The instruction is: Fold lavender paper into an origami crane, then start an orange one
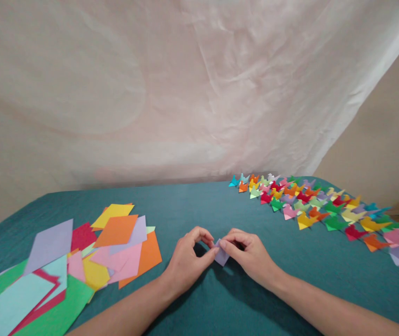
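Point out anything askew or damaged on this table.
Nothing looks visibly damaged. The loose, multicoloured flat paper sheets on the left overlap at mixed angles, untidy against the rows of small, multicoloured folded-paper birds on the right.

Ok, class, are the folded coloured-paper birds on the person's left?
No, the folded coloured-paper birds stand on the right, past the right hand, while flat coloured-paper sheets lie on the left.

Open tabletop (pixel 185 205) runs forward between loose sheets (pixel 117 231), left, and paper birds (pixel 334 223), right.
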The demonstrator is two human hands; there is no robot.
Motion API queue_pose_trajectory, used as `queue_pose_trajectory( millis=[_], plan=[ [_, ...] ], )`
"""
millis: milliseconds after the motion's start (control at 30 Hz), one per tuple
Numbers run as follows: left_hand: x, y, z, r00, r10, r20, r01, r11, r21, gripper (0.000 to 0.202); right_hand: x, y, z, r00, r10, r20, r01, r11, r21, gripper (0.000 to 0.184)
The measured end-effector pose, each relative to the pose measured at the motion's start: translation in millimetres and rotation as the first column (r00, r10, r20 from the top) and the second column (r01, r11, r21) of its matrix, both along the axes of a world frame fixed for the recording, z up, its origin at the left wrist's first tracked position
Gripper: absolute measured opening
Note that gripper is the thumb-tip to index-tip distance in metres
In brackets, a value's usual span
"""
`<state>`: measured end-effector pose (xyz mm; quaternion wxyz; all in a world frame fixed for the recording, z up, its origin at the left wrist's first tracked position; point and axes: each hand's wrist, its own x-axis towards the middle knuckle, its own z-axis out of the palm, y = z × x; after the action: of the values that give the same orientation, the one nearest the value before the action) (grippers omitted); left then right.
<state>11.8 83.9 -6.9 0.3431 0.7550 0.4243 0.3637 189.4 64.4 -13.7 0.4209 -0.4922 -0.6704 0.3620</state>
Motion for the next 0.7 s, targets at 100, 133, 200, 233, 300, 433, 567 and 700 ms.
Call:
queue_pose_trajectory(
  millis=[100,133,200,233,300,433,567,700],
  plan=[
    [0.4,0.7,-1.0,1.000,-0.018,0.015,0.018,1.000,-0.023,0.009,1.0,1.8,-1.5,0.999,-0.009,0.047,0.007,0.999,0.034,0.028],
    [0.4,1.1,-1.7,1.000,-0.019,0.012,0.019,1.000,-0.025,0.009,1.5,2.8,-2.1,0.997,-0.010,0.071,0.007,0.999,0.048,0.028],
    [0.3,1.9,-3.6,1.000,-0.021,-0.003,0.021,1.000,-0.021,0.010,2.9,5.3,-3.2,0.992,-0.014,0.129,0.004,0.997,0.076,0.027],
    [0.2,2.3,-4.9,1.000,-0.023,-0.015,0.022,1.000,-0.015,0.010,3.6,6.6,-3.8,0.987,-0.015,0.159,0.001,0.996,0.087,0.026],
    [-0.2,3.1,-7.8,0.999,-0.025,-0.047,0.025,1.000,0.001,0.010,4.6,9.1,-5.1,0.975,-0.015,0.221,-0.008,0.994,0.105,0.025],
    [-1.1,4.9,-12.4,0.991,-0.010,-0.132,0.018,0.998,0.065,0.008,5.8,13.1,-8.5,0.944,-0.019,0.330,-0.022,0.992,0.121,0.024],
    [-1.3,5.8,-12.1,0.978,-0.012,-0.209,0.037,0.993,0.114,0.008,5.7,15.5,-12.0,0.902,-0.053,0.429,-0.005,0.991,0.133,0.023],
    [-0.6,5.1,-8.2,0.962,-0.043,-0.269,0.090,0.983,0.163,0.009,5.5,16.5,-14.4,0.845,-0.129,0.520,0.033,0.981,0.190,0.022]
  ],
)
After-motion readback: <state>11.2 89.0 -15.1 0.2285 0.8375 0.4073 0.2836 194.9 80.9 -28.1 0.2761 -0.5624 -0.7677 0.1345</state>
